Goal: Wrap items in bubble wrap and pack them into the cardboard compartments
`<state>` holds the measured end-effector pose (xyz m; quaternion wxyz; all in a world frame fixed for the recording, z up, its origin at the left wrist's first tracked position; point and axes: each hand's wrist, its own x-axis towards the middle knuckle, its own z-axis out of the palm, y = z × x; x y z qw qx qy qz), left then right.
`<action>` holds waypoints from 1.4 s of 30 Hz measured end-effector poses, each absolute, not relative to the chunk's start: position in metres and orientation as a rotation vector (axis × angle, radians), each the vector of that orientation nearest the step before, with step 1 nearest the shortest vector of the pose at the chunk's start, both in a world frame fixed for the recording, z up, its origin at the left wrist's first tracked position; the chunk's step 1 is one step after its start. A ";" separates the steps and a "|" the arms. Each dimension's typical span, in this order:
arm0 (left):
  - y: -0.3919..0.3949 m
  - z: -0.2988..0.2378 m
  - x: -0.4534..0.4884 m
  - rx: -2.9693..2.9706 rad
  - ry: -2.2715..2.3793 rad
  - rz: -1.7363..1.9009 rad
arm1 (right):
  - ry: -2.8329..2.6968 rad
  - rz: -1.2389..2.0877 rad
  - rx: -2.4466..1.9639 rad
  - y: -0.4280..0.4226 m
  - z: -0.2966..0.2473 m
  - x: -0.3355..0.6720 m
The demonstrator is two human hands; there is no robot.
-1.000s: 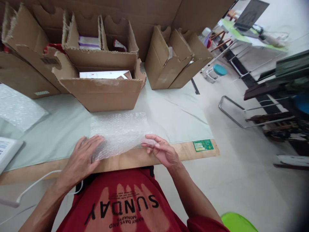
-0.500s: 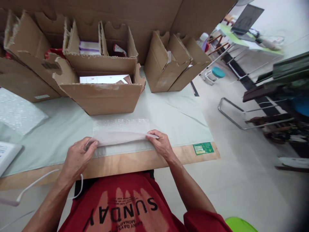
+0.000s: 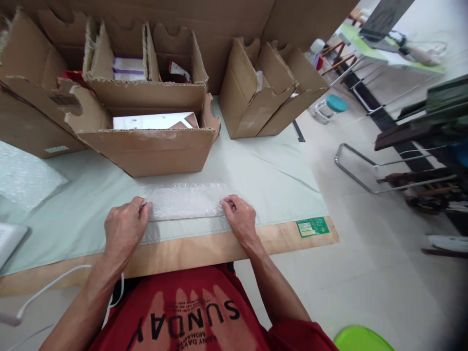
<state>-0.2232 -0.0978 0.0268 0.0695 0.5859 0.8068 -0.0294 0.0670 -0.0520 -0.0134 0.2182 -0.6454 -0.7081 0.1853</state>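
Note:
A strip of clear bubble wrap (image 3: 186,200) lies across the cloth-covered table in front of me, with what looks like a folded layer over it. At its left end my left hand (image 3: 126,224) pinches the wrap between thumb and fingers. My right hand (image 3: 239,217) grips the opposite end the same way, fingers curled in. Whether anything lies inside the wrap cannot be made out. Just behind it stands an open cardboard box (image 3: 161,153) holding a white carton (image 3: 153,121).
More open cardboard boxes (image 3: 252,107) line the back. Loose bubble wrap (image 3: 27,175) and a white device (image 3: 10,241) are at left, with a white cable (image 3: 54,282) below. A green label (image 3: 312,227) sits on the table's wooden edge. A teal stool (image 3: 334,103) stands beyond.
The raised fold of bubble wrap has come down flat onto the strip. Both hands have turned inward with it, still gripping its ends. The view has shifted slightly.

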 end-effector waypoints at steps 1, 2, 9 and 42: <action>-0.097 0.026 -0.223 1.760 2.431 -0.096 | -1.975 0.498 -1.784 -0.052 -0.014 0.067; -0.096 0.026 -0.222 1.753 2.434 -0.100 | -1.991 0.474 -1.786 -0.052 -0.014 0.066; -0.095 0.021 -0.225 1.779 2.503 0.041 | -2.147 0.226 -1.823 -0.046 -0.002 0.069; -0.209 0.009 -0.209 2.350 1.522 0.828 | -1.747 1.657 -1.358 -0.118 0.014 0.028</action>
